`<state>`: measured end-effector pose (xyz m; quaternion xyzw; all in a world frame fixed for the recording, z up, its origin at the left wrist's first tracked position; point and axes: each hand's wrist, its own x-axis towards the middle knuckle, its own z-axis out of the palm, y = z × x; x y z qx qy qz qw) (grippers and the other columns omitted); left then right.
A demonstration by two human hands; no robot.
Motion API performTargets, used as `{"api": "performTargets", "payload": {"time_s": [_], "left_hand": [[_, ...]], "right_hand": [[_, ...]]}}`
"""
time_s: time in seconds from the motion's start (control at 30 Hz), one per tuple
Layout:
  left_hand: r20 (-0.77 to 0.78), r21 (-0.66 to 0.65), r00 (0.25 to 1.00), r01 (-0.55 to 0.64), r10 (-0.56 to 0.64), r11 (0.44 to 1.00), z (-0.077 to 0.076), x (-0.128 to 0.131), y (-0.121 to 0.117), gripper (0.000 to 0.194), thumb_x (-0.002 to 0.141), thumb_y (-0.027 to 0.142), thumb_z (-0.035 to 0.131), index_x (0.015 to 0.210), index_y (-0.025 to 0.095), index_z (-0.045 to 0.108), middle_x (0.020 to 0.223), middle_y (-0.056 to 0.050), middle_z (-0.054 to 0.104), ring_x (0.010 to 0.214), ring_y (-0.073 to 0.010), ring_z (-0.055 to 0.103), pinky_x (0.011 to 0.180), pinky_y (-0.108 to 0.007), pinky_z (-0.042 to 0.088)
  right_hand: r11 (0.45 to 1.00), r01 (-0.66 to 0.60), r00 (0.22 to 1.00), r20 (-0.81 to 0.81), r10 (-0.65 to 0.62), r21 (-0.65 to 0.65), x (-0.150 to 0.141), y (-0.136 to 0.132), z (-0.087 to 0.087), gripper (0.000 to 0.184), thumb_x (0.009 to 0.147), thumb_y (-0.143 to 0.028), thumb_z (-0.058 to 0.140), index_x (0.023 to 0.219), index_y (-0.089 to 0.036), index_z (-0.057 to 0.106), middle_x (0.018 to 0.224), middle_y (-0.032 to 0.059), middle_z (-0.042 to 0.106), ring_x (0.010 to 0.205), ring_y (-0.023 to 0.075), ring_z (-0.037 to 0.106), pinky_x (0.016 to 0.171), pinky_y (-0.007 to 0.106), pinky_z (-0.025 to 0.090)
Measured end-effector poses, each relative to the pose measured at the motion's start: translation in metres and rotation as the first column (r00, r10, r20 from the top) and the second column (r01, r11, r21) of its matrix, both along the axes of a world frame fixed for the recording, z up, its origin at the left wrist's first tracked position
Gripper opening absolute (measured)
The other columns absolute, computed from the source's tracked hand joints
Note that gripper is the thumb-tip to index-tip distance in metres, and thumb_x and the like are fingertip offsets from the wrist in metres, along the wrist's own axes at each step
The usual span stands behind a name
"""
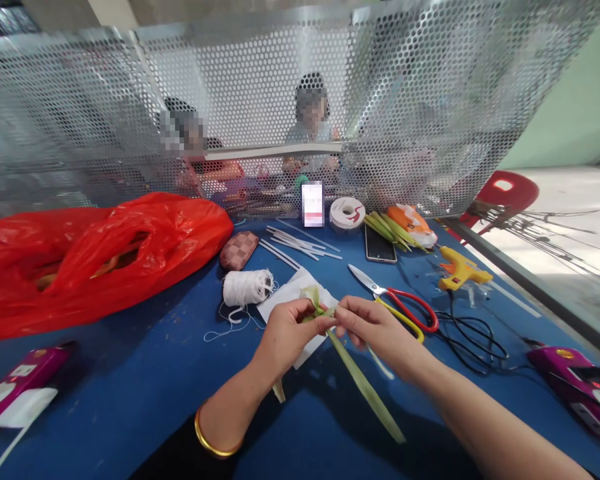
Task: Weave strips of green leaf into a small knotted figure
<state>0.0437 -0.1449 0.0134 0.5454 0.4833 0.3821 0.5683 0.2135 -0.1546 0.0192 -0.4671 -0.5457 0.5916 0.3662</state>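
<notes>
Over a white sheet of paper (pixel 283 297), both hands pinch a pale green leaf strip (pixel 364 383), whose long tail slants down to the right. My left hand (pixel 294 327) grips its folded upper part between thumb and fingers. My right hand (pixel 373 323) pinches the same strip just to the right, its fingertips almost meeting the left ones. A small looped or knotted piece of green leaf (pixel 311 294) pokes up above the left fingers. Below the right hand hangs a thin whitish strand (pixel 381 365). Exactly how the leaf is folded is hidden by the fingers.
Scissors (pixel 405 310) and a yellow glue gun (pixel 463 269) with a black cord lie right. A spool of white string (pixel 247 287), white sticks (pixel 300 243) and a red plastic bag (pixel 180 247) are left and ahead. A perforated metal screen (pixel 250 87) borders the table's far side.
</notes>
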Motion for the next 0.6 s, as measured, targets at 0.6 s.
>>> {"api": "performTargets", "payload": {"time_s": [0.6], "left_hand": [[0.135,-0.219,0.985,0.134,-0.106,0.966,-0.0032,0.0004,-0.0009,0.042,0.071,0.052,0.07,0.075,0.011,0.066,0.052,0.004,0.047,0.044,-0.0039,0.03,0.044,-0.02,0.017]], "right_hand": [[0.973,0.177,0.984,0.0,-0.178,0.147,-0.0029,0.0007,-0.0055,0.029,0.076,-0.041,0.06,0.059,-0.019,0.05,0.049,-0.0074,0.031,0.047,0.0079,0.023,0.044,0.023,0.018]]}}
